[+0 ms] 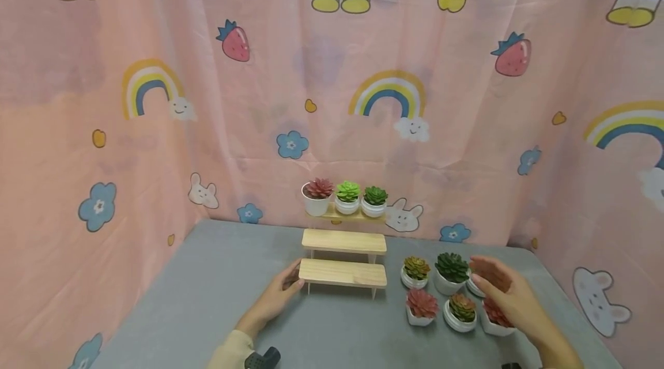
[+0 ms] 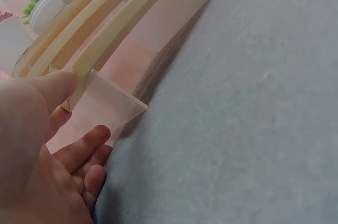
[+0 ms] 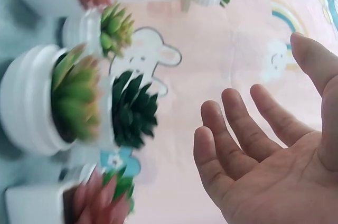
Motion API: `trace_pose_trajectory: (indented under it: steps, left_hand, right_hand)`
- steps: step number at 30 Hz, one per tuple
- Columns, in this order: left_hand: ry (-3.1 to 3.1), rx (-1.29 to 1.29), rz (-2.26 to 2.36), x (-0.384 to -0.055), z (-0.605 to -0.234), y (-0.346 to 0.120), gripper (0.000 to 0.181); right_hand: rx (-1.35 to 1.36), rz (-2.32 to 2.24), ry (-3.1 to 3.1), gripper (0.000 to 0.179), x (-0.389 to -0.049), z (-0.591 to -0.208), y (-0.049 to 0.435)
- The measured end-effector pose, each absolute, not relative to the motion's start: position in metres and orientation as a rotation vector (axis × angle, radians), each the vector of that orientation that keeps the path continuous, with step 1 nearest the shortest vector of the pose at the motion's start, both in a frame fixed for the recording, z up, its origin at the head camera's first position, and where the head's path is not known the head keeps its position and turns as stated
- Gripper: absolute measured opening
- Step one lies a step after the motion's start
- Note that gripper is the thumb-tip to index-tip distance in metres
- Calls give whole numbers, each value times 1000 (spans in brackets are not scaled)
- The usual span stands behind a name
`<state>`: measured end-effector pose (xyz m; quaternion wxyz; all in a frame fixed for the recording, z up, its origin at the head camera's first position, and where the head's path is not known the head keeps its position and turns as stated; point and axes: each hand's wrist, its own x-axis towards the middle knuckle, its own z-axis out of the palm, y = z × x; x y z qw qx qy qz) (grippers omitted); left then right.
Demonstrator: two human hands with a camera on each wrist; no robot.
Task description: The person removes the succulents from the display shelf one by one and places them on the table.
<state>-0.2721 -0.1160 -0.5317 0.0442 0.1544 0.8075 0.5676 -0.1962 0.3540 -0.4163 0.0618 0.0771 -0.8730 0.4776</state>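
Right hand (image 3: 269,168), fingers (image 3: 245,123) distinct only in wrist view

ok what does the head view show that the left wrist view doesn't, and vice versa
Only the head view shows the open bare right hand and the group of white-potted succulents on the gray table. Only the left wrist view shows the broad face of the translucent leg panel. Both show the bare left hand holding the light wooden front shelf, and three white-potted succulents on the rear shelf.

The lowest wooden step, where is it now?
In the head view, the lowest wooden step sits below centre, between the left hand at its left end and the potted yellow-green succulent.
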Motion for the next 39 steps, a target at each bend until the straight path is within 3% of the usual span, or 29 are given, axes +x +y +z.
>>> trace_pose_trajectory:
  steps: [14,27,39]
  left_hand:
    - [2454,447,1756,-273,-535,-118,66]
    - [2445,453,1756,-272,-530,-116,66]
    - [2454,466,1754,-273,-534,-116,66]
  right_hand:
    - [464,1459,-2624,46,-249,-401,310]
    - [448,1476,-2676,58,-294,-391,261]
    - [295,1618,-2706,81,-336,-380,218]
